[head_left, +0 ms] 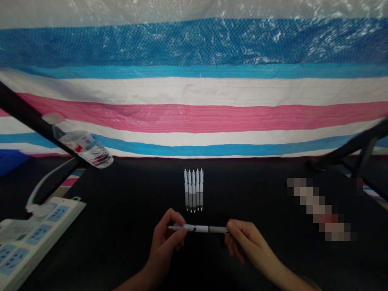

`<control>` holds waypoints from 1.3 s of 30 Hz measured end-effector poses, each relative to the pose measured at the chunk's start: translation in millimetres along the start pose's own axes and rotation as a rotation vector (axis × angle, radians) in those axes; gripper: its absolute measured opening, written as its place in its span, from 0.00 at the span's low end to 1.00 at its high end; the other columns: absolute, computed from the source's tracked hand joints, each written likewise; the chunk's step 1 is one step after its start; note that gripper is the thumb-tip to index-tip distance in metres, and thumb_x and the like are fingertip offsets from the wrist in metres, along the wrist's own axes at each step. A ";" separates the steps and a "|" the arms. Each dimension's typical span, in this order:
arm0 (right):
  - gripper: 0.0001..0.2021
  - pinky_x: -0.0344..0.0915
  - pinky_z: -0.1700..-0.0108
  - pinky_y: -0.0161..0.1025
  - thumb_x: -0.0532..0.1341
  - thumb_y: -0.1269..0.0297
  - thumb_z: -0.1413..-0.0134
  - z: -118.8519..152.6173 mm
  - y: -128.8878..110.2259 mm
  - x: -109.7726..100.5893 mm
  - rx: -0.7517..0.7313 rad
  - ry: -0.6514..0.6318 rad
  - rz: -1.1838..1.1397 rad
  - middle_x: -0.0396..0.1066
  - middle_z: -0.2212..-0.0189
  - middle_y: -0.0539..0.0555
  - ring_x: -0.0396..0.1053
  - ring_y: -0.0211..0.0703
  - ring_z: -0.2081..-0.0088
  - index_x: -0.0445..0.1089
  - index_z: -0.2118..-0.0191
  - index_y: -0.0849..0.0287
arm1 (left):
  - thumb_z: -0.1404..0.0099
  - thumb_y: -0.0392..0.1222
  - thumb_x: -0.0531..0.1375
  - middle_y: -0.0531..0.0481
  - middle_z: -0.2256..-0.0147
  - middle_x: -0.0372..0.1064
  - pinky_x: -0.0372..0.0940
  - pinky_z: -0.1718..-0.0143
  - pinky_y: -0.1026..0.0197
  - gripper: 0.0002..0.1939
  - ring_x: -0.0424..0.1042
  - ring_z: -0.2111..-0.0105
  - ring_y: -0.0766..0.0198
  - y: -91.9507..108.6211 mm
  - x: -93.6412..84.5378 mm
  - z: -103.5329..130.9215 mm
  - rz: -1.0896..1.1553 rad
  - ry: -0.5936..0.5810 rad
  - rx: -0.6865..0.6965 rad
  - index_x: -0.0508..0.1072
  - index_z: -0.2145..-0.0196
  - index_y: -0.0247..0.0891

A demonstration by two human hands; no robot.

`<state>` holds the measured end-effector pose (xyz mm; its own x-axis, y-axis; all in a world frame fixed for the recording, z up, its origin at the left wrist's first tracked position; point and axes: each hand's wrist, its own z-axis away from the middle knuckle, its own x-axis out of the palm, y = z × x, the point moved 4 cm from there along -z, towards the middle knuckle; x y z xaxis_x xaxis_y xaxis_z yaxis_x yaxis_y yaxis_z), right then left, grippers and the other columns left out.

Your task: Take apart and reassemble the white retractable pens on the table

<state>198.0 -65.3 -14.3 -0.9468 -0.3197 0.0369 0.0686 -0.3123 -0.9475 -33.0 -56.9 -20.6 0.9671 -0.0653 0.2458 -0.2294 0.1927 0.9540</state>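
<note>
A white pen with a grey grip section (201,228) is held level between my two hands, above the black table. My left hand (166,238) pinches its clicker end between thumb and fingers. At the tip end, my right hand (245,238) has its thumb and forefinger closed on the pen, hiding the point. Just beyond lies a row of several similar white and grey pens (193,188), side by side with their tips towards me.
On the left are a white power strip (42,236) with a plugged-in cable and a water bottle (87,147). A blue container (12,161) is at the far left edge. Something blurred out (318,208) lies at right. Striped plastic sheeting (194,91) hangs behind the black table (121,202).
</note>
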 end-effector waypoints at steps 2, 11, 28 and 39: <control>0.25 0.50 0.82 0.28 0.61 0.39 0.41 -0.4 -2.1 -0.7 -0.025 0.027 -0.038 0.69 0.80 0.48 0.58 0.29 0.85 0.69 0.70 0.60 | 0.39 0.50 0.67 0.57 0.77 0.62 0.53 0.79 0.67 0.13 0.58 0.79 0.69 0.2 -0.2 0.1 0.007 0.003 0.001 0.70 0.68 0.40; 0.26 0.50 0.83 0.27 0.62 0.39 0.42 -2.0 -2.7 -0.8 0.000 0.053 -0.040 0.70 0.81 0.49 0.61 0.29 0.85 0.69 0.72 0.61 | 0.39 0.51 0.67 0.57 0.77 0.62 0.53 0.79 0.67 0.14 0.58 0.79 0.69 1.8 1.7 -1.2 0.002 -0.004 -0.004 0.70 0.69 0.39; 0.08 0.74 0.70 0.33 0.67 0.59 0.38 9.5 -14.4 2.8 -0.316 0.076 -0.175 0.78 0.68 0.53 0.80 0.41 0.70 0.72 0.57 0.55 | 0.40 0.48 0.68 0.57 0.77 0.60 0.50 0.78 0.66 0.13 0.53 0.79 0.70 8.3 1.0 0.4 0.102 -0.018 0.030 0.70 0.71 0.39; 0.20 0.70 0.79 0.32 0.70 0.47 0.46 -0.2 -1.0 2.4 -0.066 0.100 -0.179 0.78 0.75 0.55 0.79 0.44 0.77 0.75 0.62 0.61 | 0.41 0.47 0.68 0.56 0.75 0.61 0.52 0.76 0.65 0.12 0.54 0.78 0.69 11.1 1.7 -0.3 0.051 -0.013 0.083 0.71 0.71 0.39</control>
<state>195.6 -65.6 -13.4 -0.9687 -0.1727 0.1782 -0.1216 -0.2958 -0.9475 -33.9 -54.6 -9.7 0.9524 -0.0705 0.2965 -0.2876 0.1148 0.9509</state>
